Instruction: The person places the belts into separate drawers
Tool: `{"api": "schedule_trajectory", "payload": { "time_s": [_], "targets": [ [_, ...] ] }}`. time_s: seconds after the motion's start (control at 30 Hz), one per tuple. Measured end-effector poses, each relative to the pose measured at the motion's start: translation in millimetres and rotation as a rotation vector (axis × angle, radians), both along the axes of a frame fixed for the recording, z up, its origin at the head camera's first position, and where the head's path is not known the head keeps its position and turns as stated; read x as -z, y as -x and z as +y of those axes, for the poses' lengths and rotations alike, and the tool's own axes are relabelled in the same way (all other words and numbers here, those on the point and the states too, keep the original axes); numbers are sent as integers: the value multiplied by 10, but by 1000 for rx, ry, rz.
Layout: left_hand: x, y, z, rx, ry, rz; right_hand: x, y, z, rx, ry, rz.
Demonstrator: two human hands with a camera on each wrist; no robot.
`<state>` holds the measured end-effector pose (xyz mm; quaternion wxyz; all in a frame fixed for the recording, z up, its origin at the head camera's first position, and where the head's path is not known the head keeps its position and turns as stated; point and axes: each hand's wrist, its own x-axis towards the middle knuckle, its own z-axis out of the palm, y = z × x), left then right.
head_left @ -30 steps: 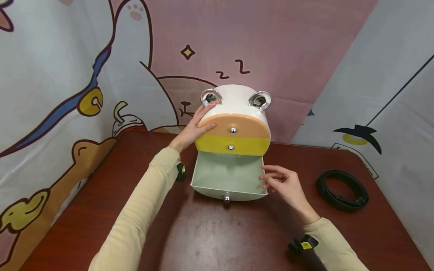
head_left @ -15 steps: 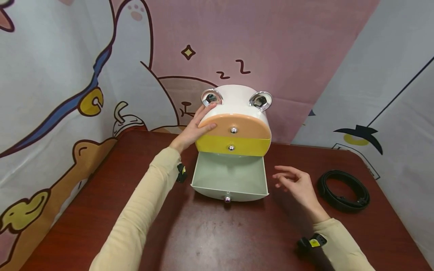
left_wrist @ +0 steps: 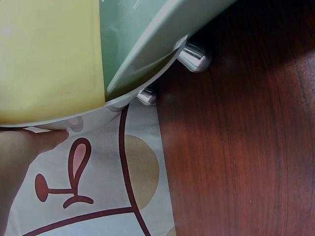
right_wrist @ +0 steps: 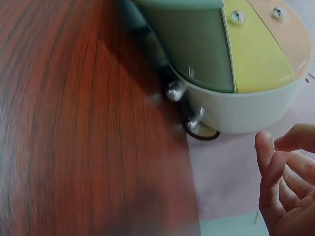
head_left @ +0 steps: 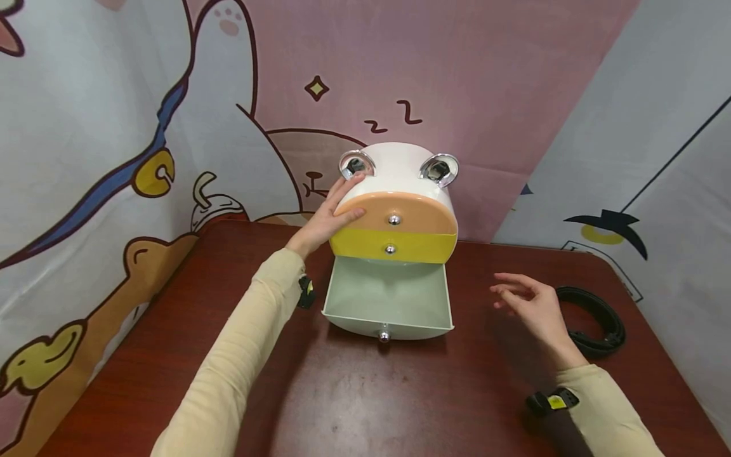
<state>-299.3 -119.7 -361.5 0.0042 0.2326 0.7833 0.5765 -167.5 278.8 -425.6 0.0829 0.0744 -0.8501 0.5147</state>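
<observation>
A small frog-shaped drawer chest (head_left: 400, 166) stands toward the table's far side, with a white body and two silvery eyes. Its orange top drawer (head_left: 422, 212) and yellow middle drawer (head_left: 360, 244) are pushed in. The pale green bottom drawer (head_left: 351, 324) is pulled out and holds nothing. My left hand (head_left: 325, 223) rests on the chest's left side, fingers straight toward the eye and thumb on the orange front. My right hand (head_left: 537, 311) hovers right of the drawer with loosely bent fingers and nothing in them, partly covering a coiled black belt (head_left: 612, 327).
The brown wooden table (head_left: 457, 406) carries the chest and the belt. Behind it hangs a cartoon-printed cloth (head_left: 468, 76), close to the chest's back. Silvery feet (right_wrist: 174, 92) lift the chest off the tabletop.
My right hand has moved right, away from the green drawer's right edge to beside the belt. My left hand and the chest have stayed in place.
</observation>
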Motion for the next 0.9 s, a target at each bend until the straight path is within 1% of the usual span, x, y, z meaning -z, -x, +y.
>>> {"api": "schedule_trajectory", "payload": {
  "time_s": [0.27,0.53,0.7,0.8,0.9],
  "targets": [
    [10,-6,-7,-3,9,-7,35,2,245,7,-54,-1],
    [-5,-3,-7,5,15,-8,99,-15,488,44,-118,-4],
    [-24,-6,2,10,17,-20,132,-47,639,88,-202,8],
    [-22,-4,3,6,21,-20,146,-68,730,136,-252,7],
    [-15,-4,4,1,20,-13,170,-89,833,190,-268,-12]
  ]
}}
